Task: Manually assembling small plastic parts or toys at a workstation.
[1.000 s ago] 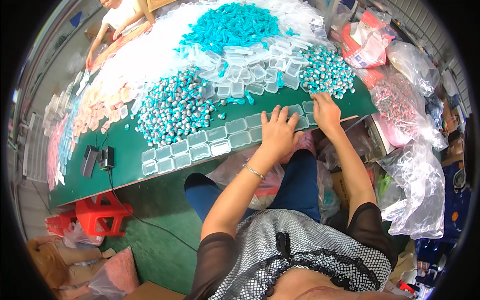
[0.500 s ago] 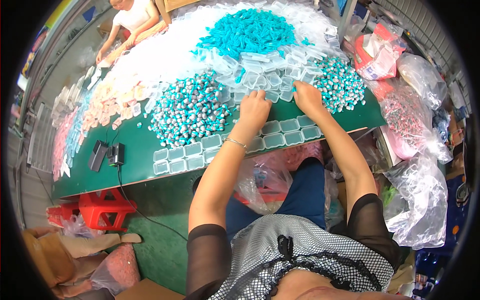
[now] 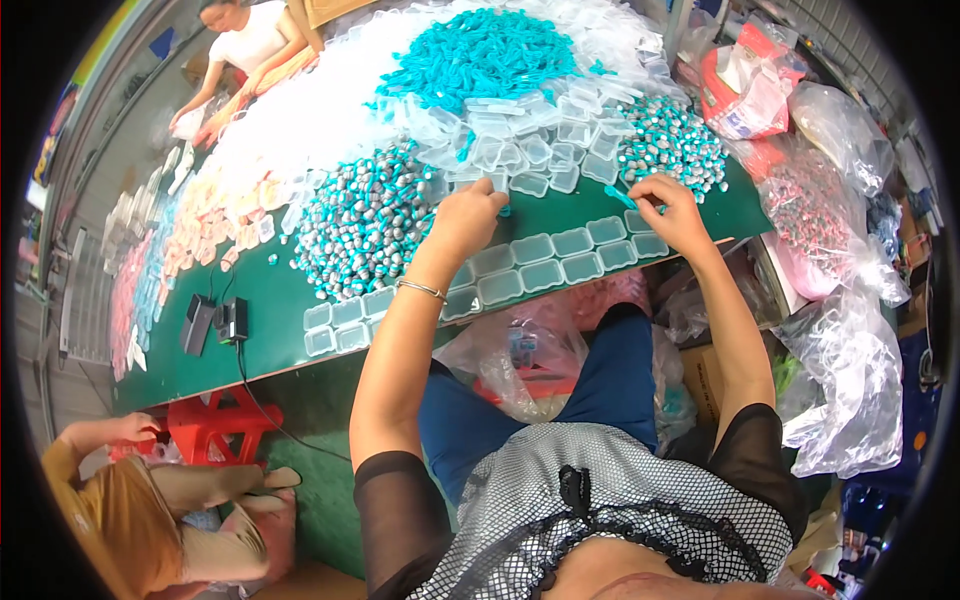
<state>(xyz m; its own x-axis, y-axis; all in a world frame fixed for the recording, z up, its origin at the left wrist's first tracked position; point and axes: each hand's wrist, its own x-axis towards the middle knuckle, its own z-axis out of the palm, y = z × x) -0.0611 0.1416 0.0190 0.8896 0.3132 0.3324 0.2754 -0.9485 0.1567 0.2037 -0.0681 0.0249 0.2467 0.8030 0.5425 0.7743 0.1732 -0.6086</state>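
My left hand [image 3: 468,215] is closed over the green tabletop, just right of a heap of small teal-and-grey pieces [image 3: 365,220]. A teal bit shows at its fingertips, partly hidden. With thumb and fingers pinched, my right hand [image 3: 668,212] holds a slim teal piece [image 3: 618,196] above the right end of two rows of clear plastic boxes [image 3: 540,262]. The boxes stand side by side along the table's near edge. My left forearm covers part of the rows. Beyond my hands lie loose clear boxes [image 3: 535,150] in a pile.
A large teal heap [image 3: 480,60] lies at the back, and a second teal-and-grey heap [image 3: 675,145] at the right. Two black devices [image 3: 232,320] with a cable sit on the left. Plastic bags [image 3: 840,380] crowd the right. A person works at far left; another sits at lower left.
My hands have moved apart, the left one leftward and the right one rightward, away from the loose boxes. The seated person at lower left now shows more, with a hand raised near the red stool.
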